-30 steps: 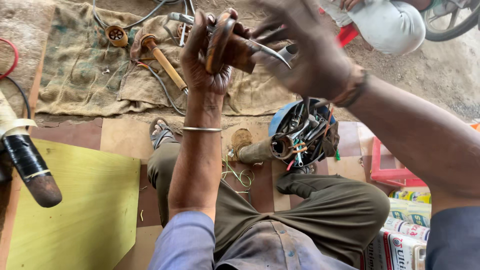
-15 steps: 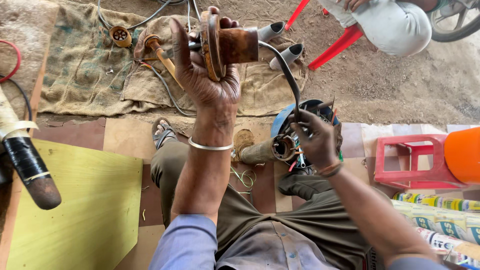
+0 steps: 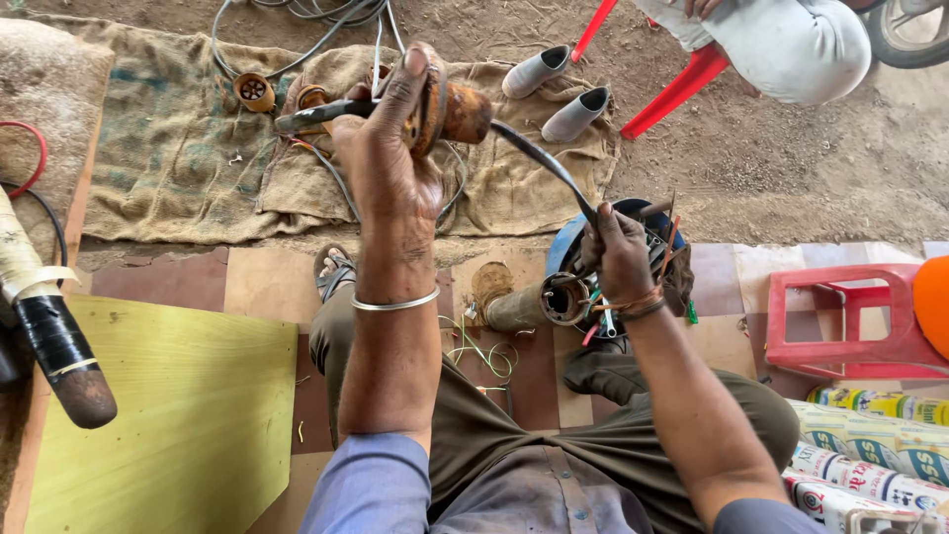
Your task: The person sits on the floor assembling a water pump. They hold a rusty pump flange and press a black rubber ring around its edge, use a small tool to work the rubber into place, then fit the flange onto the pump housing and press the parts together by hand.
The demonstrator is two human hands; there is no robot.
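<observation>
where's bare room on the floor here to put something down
Free: the yellow-green board at lower left, and burlap sacking left of the left hand. Crowded: around the right hand, with the blue tool bucket and red stool.

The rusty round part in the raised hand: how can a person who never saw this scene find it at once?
Start at the burlap sacking spread on the ground. Above it the left hand holds up the rusty round part, with a black cable arcing to the right hand. It alone is held up.
</observation>
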